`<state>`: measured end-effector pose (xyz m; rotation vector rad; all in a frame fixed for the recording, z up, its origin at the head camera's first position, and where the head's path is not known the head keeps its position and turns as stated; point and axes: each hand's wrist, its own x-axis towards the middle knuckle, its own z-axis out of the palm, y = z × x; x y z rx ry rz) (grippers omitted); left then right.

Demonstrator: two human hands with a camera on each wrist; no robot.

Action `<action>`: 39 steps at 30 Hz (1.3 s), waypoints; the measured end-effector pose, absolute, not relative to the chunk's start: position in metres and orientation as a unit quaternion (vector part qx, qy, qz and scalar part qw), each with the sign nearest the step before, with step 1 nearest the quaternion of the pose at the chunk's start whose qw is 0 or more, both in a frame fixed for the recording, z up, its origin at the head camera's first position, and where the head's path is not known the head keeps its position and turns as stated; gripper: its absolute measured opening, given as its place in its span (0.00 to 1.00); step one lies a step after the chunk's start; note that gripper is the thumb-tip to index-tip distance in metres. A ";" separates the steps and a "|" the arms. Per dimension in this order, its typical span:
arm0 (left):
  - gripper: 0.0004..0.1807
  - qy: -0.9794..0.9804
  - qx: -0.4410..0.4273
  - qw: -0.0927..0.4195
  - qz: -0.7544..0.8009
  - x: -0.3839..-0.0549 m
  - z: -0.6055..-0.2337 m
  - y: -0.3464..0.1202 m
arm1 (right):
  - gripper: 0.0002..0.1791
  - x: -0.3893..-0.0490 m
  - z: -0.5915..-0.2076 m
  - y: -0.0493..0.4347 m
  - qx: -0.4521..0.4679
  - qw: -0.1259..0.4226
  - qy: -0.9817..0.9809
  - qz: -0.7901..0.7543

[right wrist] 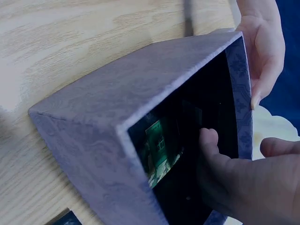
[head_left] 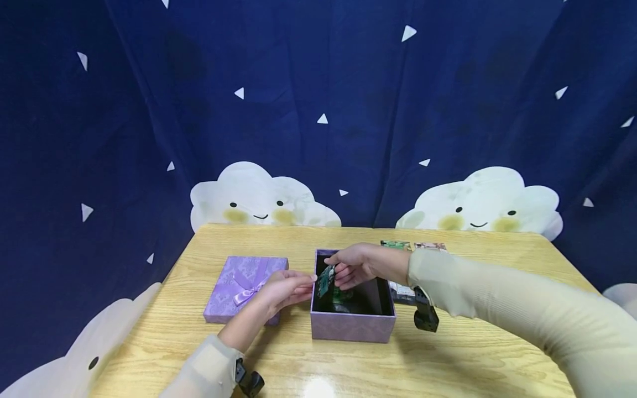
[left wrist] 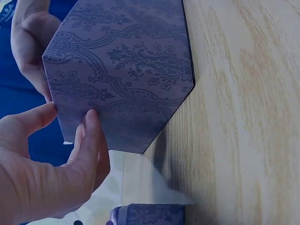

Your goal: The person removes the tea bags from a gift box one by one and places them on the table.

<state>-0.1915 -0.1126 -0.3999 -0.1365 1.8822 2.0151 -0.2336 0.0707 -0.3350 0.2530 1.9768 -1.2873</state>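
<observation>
A purple patterned gift box (head_left: 353,327) stands uncovered on the wooden table, its inside black. My left hand (head_left: 286,290) is at the box's left wall; in the left wrist view its thumb touches the rim and a fingertip rests on the outer side. My right hand (head_left: 355,265) reaches into the box from above and pinches a dark teal card (head_left: 325,282), tilted near the left inner wall. Below it, a green picture card (right wrist: 158,143) shows inside the box. The right fingertips are partly hidden in the right wrist view.
Left of the box lies its purple lid (head_left: 224,293) with a satin bow (head_left: 249,293). Beyond the right forearm lie a green card (head_left: 395,244) and a pinkish one (head_left: 432,246). A dark flat item (head_left: 404,296), partly covered by the right arm, sits against the box's right side.
</observation>
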 end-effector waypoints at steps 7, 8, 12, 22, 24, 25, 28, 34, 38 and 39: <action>0.18 0.669 -0.043 0.192 0.717 -0.192 -0.400 -0.110 | 0.10 -0.232 -0.338 0.064 0.097 0.380 0.776 -0.495; 0.18 0.669 -0.043 0.192 0.716 -0.192 -0.400 -0.109 | 0.10 -0.232 -0.340 0.064 0.097 0.381 0.775 -0.494; 0.17 0.667 -0.043 0.193 0.719 -0.191 -0.400 -0.106 | 0.08 -0.232 -0.348 0.064 0.098 0.381 0.773 -0.497; 0.17 0.670 -0.040 0.196 0.715 -0.192 -0.400 -0.103 | 0.06 -0.236 -0.364 0.065 0.113 0.366 0.761 -0.523; 0.17 0.671 -0.038 0.196 0.714 -0.193 -0.400 -0.104 | 0.06 -0.236 -0.363 0.066 0.116 0.359 0.765 -0.522; 0.17 0.671 -0.037 0.195 0.715 -0.193 -0.400 -0.104 | 0.06 -0.235 -0.363 0.066 0.114 0.357 0.768 -0.519; 0.17 0.673 -0.040 0.194 0.713 -0.193 -0.400 -0.104 | 0.09 -0.235 -0.359 0.067 0.111 0.349 0.776 -0.513; 0.17 0.673 -0.048 0.189 0.713 -0.191 -0.400 -0.107 | 0.13 -0.232 -0.353 0.074 0.102 0.342 0.787 -0.504; 0.18 0.680 -0.051 0.182 0.709 -0.190 -0.400 -0.110 | 0.13 -0.228 -0.348 0.079 0.103 0.333 0.793 -0.499; 0.18 0.681 -0.052 0.180 0.708 -0.190 -0.401 -0.110 | 0.13 -0.226 -0.347 0.081 0.104 0.330 0.794 -0.500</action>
